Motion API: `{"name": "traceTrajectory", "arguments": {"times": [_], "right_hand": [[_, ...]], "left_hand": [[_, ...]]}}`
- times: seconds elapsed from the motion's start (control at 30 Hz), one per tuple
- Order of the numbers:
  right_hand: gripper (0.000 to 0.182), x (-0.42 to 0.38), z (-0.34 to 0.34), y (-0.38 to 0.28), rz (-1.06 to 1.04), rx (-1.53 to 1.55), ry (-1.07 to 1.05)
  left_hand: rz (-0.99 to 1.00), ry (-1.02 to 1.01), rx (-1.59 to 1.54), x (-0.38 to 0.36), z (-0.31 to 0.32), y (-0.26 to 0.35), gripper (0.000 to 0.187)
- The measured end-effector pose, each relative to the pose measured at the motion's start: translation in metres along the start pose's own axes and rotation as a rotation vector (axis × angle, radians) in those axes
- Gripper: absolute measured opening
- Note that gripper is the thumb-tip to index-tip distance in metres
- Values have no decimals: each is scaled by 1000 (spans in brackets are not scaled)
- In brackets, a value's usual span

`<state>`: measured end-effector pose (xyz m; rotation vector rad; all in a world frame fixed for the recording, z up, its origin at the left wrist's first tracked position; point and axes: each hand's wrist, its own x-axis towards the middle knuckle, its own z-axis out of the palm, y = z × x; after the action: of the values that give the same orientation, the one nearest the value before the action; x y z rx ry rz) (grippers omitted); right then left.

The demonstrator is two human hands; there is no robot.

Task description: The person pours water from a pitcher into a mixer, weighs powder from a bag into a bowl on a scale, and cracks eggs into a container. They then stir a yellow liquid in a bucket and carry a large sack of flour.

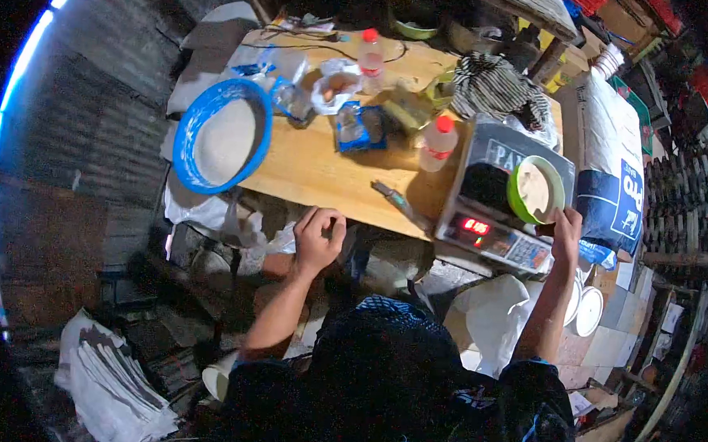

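My right hand point(563, 232) grips the near right rim of a green bowl point(520, 202) holding pale flour-like powder. The bowl overlaps the right part of a digital scale point(493, 238) with a lit red display. My left hand point(318, 239) is in front of the table's near edge, its fingers curled in and nothing showing in them. On the table point(308, 179), beyond that hand to the left, stands a blue basin point(183, 150) of white powder. A box cutter-like tool point(391, 195) lies near the front edge, left of the scale.
Two clear bottles with red caps point(436, 149) stand on the table. Around them are blue packets point(360, 127), a plastic bag with brown eggs point(335, 88) and a striped cloth point(497, 88). A large white-and-blue sack point(613, 166) stands right of the scale.
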<state>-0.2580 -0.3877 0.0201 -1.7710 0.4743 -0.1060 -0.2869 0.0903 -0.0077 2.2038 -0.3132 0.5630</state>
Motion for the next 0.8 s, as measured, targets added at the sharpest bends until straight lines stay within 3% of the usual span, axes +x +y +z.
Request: {"name": "traceTrajectory", "arguments": {"times": [0.07,0.13,0.2,0.23,0.33,0.47,0.5,0.53,0.6,0.73,0.8], "right_hand": [[25,-31,28,-19,64,35,14],[26,-59,67,-16,17,71,19],[27,-99,131,-40,24,155,94],[28,-97,152,-26,70,114,-19],[28,-109,241,-28,171,15,-224],[25,-99,337,20,118,-40,-236],[23,-104,356,20,138,143,-219],[22,-80,371,60,-74,106,-167],[24,-58,383,81,-41,-337,-109],[29,-3,388,142,-123,-239,-50],[35,1,376,118,70,-139,-267]], "left_hand": [[-143,9,-22,-34,-26,-33,7],[-156,-3,-25,-70,-54,-70,9],[-356,-113,44,-114,-78,-111,8],[-486,-145,-23,-146,-82,-140,11],[-461,-155,-55,-211,-118,-176,12],[-400,-359,18,-338,-152,-274,17],[-574,-442,35,-379,-159,-304,22],[-752,-522,50,-425,-158,-338,28],[-682,-442,156,-437,-168,-328,26],[-449,-163,589,-464,-177,-289,23],[-727,-8,313,-502,-161,-303,29]]}}
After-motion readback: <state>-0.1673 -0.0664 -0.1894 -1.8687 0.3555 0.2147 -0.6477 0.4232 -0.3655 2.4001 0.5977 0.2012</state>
